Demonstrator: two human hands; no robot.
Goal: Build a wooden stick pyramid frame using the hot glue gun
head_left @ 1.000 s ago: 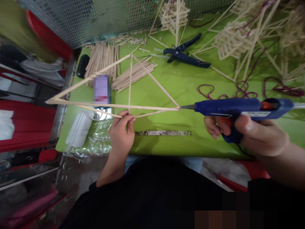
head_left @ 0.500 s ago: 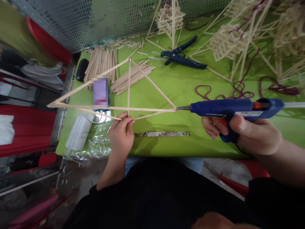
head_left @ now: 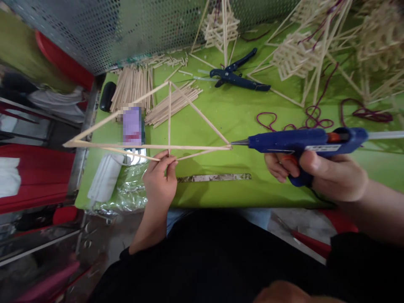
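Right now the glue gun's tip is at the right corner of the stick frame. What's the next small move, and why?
Probably squeeze the trigger for a small bead. The glue gun in the right hand has its nozzle touching the corner where the sticks meet, and the left hand pinches the stick frame at its near joint, holding it above the green table.
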